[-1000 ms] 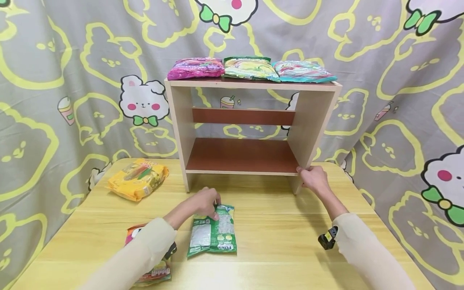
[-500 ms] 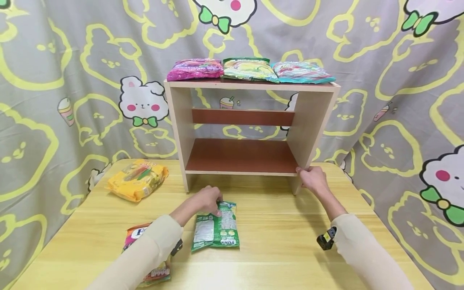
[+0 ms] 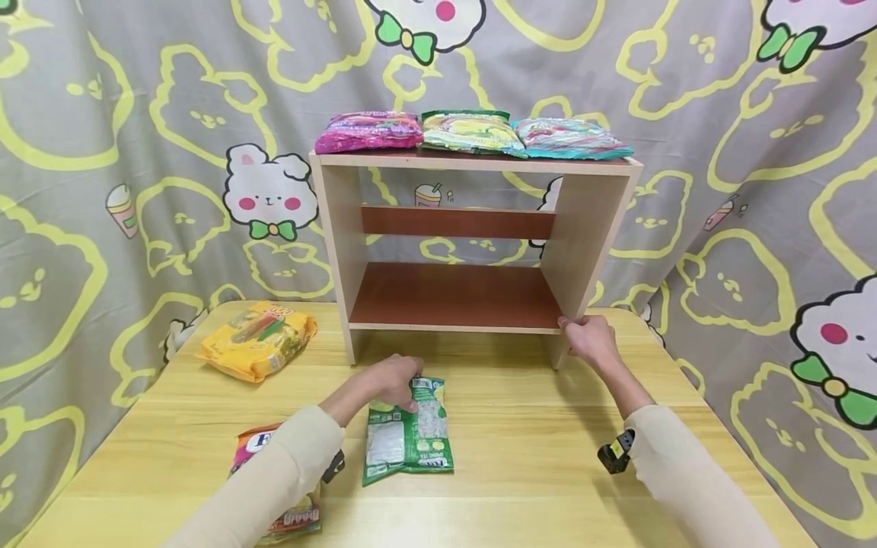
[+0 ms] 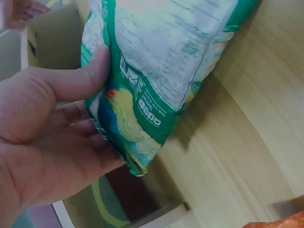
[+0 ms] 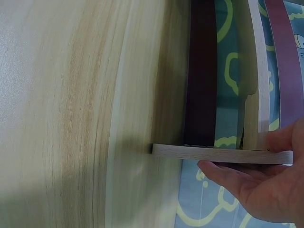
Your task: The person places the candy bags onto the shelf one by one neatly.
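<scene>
A green snack bag point(image 3: 411, 441) with a printed back panel is in front of the shelf unit, its near end close over the table. My left hand point(image 3: 392, 380) pinches its far end; in the left wrist view the thumb lies on the printed face of the bag point(image 4: 156, 52) and the fingers go behind it. The small wooden shelf unit point(image 3: 455, 297) stands at the back of the table. My right hand point(image 3: 592, 340) grips its right side panel at the height of the lower board. The right wrist view shows thumb and fingers on either side of that panel point(image 5: 213, 153).
Purple point(image 3: 370, 131), light green point(image 3: 473, 131) and turquoise point(image 3: 572, 138) bags lie in a row on the unit's top. A yellow bag point(image 3: 260, 339) rests at the table's left. An orange-red bag point(image 3: 298, 517) is partly hidden under my left sleeve. A patterned curtain point(image 3: 178, 114) hangs behind.
My left hand and the green bag have shifted slightly to the right and toward the shelf unit. My right hand keeps its place on the side panel.
</scene>
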A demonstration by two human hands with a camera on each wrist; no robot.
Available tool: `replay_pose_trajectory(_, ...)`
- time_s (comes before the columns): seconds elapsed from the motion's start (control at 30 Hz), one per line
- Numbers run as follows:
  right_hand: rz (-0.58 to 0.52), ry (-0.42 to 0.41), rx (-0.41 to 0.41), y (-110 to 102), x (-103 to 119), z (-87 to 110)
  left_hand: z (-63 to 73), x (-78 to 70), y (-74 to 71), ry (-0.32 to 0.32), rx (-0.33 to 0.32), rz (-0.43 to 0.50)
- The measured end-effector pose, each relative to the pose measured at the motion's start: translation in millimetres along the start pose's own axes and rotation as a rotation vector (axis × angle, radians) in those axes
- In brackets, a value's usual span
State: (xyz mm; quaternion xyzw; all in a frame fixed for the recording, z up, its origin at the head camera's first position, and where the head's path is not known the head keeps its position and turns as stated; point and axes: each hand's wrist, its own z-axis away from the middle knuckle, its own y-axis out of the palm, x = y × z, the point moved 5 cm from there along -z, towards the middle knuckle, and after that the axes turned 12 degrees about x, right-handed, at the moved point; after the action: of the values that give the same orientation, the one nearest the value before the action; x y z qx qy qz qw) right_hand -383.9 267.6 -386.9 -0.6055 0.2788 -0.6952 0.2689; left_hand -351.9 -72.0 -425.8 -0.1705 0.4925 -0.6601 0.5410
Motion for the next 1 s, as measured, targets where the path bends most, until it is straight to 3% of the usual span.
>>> replay_pose_trajectory(0.1,0.0,0.001,0.011,1,-1,0.1,2.2,0.6,-1.0,0.007,0.03,-0.017)
replay_pose_trajectory(0.23,0.001,0.0,0.009,0,-1,-0.4,8.2,-4.6,-8.7,0.054,0.018,-0.022)
replay_pose_trajectory(0.57,0.003,0.0,0.005,0,-2,-1.4,34.5,-38.2,-46.4,0.218,-0.025,-0.078)
replay_pose_trajectory(0.67,0.007,-0.002,0.012,0,-2,-1.6,42.5,-47.2,-58.1,0.257,-0.094,-0.106)
replay_pose_trajectory(0.8,-0.002,-0.001,0.023,1,-1,-1.5,48.9,-56.2,-69.1,0.255,-0.239,-0.135)
replay_pose_trajectory(0.9,-0.011,0.0,0.021,1,-1,-1.0,48.4,-60.9,-69.5,0.239,-0.35,-0.158)
replay_pose_trajectory(1.0,-0.013,-0.002,0.017,1,-1,-0.8,45.0,-65.4,-60.1,0.257,-0.449,-0.22)
